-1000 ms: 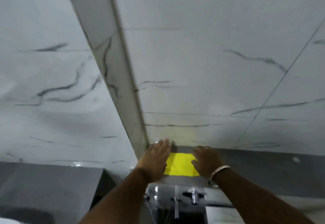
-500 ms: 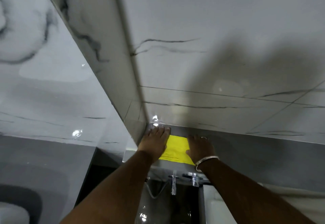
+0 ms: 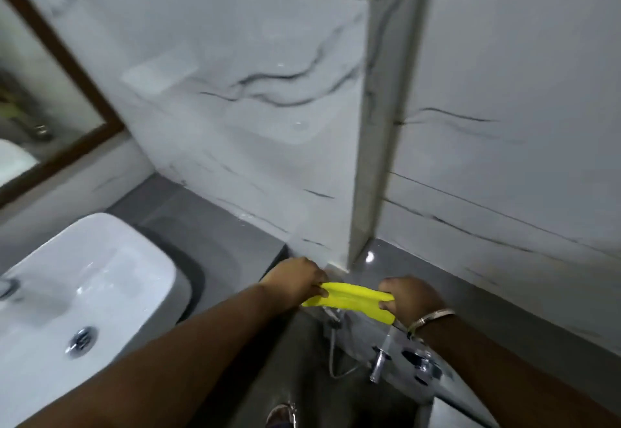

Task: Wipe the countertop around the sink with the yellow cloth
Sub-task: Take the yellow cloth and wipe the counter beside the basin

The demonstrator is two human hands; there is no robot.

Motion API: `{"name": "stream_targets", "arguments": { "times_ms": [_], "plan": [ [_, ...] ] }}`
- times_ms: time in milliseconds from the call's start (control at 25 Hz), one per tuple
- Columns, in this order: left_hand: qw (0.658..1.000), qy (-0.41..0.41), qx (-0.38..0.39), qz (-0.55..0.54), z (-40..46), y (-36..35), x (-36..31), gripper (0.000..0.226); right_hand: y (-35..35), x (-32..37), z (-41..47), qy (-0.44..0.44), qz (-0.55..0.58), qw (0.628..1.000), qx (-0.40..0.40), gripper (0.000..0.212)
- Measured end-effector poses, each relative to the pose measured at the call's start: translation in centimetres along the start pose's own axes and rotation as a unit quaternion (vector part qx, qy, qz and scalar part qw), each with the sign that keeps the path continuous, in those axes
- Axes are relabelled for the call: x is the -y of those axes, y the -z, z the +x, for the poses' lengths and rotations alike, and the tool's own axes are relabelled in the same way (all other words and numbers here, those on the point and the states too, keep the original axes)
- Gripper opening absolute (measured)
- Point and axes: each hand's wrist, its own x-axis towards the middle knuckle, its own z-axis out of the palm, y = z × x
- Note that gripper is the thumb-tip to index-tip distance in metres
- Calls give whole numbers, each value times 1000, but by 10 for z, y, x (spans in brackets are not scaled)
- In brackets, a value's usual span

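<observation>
Both my hands grip the yellow cloth (image 3: 349, 299), left hand (image 3: 295, 281) and right hand (image 3: 411, 298) clenched on opposite ends. It hangs stretched between them, right of the white sink (image 3: 84, 290) on the grey bench (image 3: 208, 236).

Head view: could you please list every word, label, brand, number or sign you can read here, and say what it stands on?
None: no readable text in this view.
The yellow cloth, held between the left hand and the right hand, is plain.
The white sink, marble wall and mirror show no lettering.
The chrome fittings are too blurred to tell.
</observation>
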Motion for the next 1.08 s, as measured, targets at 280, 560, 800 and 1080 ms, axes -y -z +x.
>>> {"name": "stream_targets", "arguments": {
  "times_ms": [280, 560, 800, 1080],
  "plan": [
    [989, 104, -89, -46, -123, 51, 125, 30, 40, 160, 69, 126, -11, 991, -36, 16],
    [957, 140, -190, -168, -180, 52, 259, 29, 35, 270, 164, 138, 6, 990, -33, 28],
    [947, 154, -193, -207, -157, 44, 332, 30, 10, 305, 227, 103, 70, 991, -45, 45],
    [958, 223, -44, -177, -81, 26, 389, 26, -39, 289, 298, 88, 140, 986, -33, 46]
  ]
}}
